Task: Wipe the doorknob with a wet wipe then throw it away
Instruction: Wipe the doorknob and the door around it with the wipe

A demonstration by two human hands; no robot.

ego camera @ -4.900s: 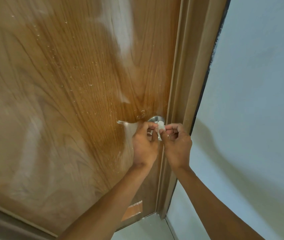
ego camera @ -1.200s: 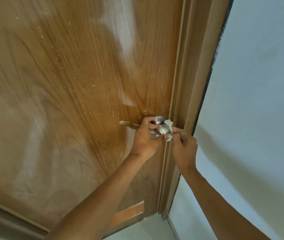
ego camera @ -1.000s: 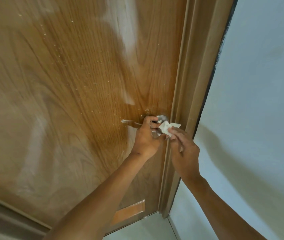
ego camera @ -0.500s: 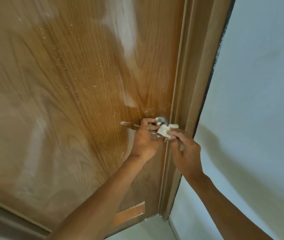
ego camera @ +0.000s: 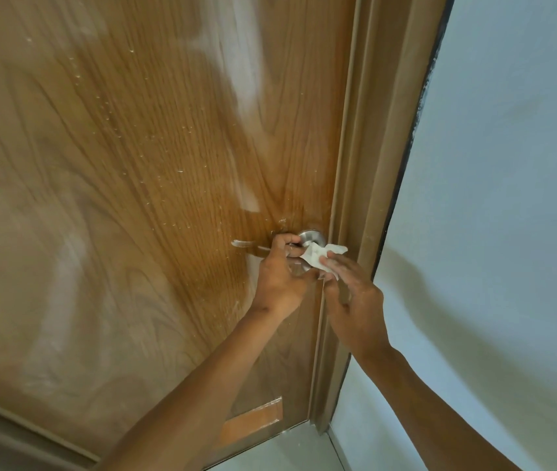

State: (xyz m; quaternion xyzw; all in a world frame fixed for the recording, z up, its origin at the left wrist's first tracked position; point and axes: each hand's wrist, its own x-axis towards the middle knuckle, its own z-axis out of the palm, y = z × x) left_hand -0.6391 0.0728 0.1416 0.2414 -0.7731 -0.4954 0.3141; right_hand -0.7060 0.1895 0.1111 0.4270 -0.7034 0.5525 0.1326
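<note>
White wet wipe pinched under right hand fingers; left hand fingers grip doorknob.

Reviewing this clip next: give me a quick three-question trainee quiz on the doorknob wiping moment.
1. Which hand presses the wet wipe against the doorknob?
2. True or false: the left hand hangs free, away from the door.
3. Has the wipe been thrown away yet, and is any bin in view?

Key
1. The right hand; its fingers lie flat on the wipe.
2. False; it is curled around the knob from the left side.
3. No; the wipe is on the knob, and no bin shows.
</note>
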